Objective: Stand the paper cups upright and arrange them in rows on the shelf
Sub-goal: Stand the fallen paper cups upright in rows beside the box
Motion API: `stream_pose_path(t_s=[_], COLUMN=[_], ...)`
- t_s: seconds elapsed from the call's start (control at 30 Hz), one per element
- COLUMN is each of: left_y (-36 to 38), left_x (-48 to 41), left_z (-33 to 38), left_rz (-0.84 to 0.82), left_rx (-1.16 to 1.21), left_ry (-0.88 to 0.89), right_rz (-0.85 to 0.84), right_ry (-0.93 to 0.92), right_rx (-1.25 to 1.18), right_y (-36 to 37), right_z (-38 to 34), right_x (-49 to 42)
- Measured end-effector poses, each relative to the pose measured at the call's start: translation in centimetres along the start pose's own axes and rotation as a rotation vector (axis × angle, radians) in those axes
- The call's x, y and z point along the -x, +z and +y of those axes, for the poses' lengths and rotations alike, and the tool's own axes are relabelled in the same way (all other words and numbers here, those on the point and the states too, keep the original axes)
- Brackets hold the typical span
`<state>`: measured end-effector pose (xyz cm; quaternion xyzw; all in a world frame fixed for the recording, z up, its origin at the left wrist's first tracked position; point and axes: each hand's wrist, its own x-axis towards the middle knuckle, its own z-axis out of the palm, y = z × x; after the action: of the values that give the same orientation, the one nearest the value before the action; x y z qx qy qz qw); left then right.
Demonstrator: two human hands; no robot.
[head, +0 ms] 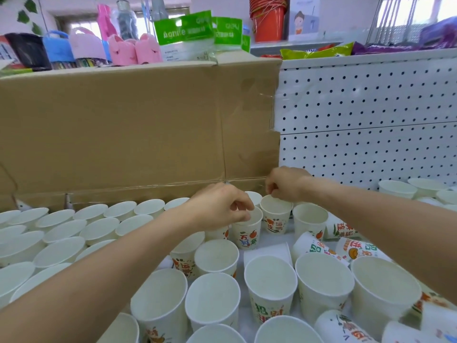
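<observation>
Paper cups [269, 280] standing on the shelf [277, 238], some lying tipped at right | left hand [220, 207] pinching a far cup [247, 232] by the rim | right hand [286, 184] pinching the neighbouring cup [275, 219] likewise, near the cardboard box [123, 125]

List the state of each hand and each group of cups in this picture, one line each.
left hand, pinching the rim of the printed cup, which stands upright
right hand, pinching the rim of the neighbouring cup, also upright
rowed cups, upright, mouths up
tipped cups, lying on their sides
</observation>
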<state>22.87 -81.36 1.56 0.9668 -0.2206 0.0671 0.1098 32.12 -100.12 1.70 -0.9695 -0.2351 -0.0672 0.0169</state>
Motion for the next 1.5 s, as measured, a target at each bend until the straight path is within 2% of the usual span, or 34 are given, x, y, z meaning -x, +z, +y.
stream_pose_path(t_s=[0.07,0.2,0.23,0.3,0.37,0.4,0.47,0.63,0.83,0.97,1.1,1.23,1.37,1.5], left_y=[-0.2,-0.7,-0.8,-0.8,-0.6,-0.4,0.1,1.2,0.7,-0.1,-0.9,-0.3,0.7,1.2], left_x=[0.5,2.0,2.5,3.2,3.1,2.7,1.6,-0.7,-1.6,-1.6,-0.5,0.4,0.9,0.8], left_z=[0.2,0.8,0.9,1.3,2.2,2.7,3.9,5.7,6.3,6.0,5.5,5.1,5.2,5.5], left_rz=[0.007,0.002,-0.006,-0.036,-0.081,-0.114,-0.216,-0.452,-0.533,-0.471,-0.238,-0.096,-0.067,-0.058], left_rx=[0.018,0.050,0.066,0.102,0.125,0.125,0.103,-0.042,-0.101,-0.108,-0.010,0.015,-0.073,-0.094], left_ry=[0.016,0.062,0.070,0.091,0.128,0.149,0.165,0.171,0.169,0.166,0.156,0.179,0.140,0.122], right_rz=[0.010,0.144,0.105,-0.092,-0.255,-0.283,-0.301,-0.376,-0.356,-0.251,-0.099,0.051,0.042,0.005], right_ry=[0.002,-0.071,-0.116,-0.204,-0.220,-0.215,-0.189,-0.156,-0.121,-0.115,-0.117,-0.131,-0.135,-0.107], right_rx=[-0.002,-0.070,-0.126,-0.221,-0.217,-0.178,-0.091,-0.049,-0.065,-0.136,-0.255,-0.130,-0.002,-0.024], right_y=[-0.2,-1.7,-2.3,-3.4,-3.9,-3.9,-3.4,-2.5,-2.3,-3.6,-4.1,-3.4,-2.5,-2.3], right_z=[0.0,0.2,0.3,0.4,0.7,0.9,1.2,1.0,0.8,1.3,1.9,1.6,1.1,1.1], right_x=[0.1,2.9,4.2,7.3,9.9,10.7,11.3,11.6,11.9,12.8,14.5,15.7,16.0,15.9])
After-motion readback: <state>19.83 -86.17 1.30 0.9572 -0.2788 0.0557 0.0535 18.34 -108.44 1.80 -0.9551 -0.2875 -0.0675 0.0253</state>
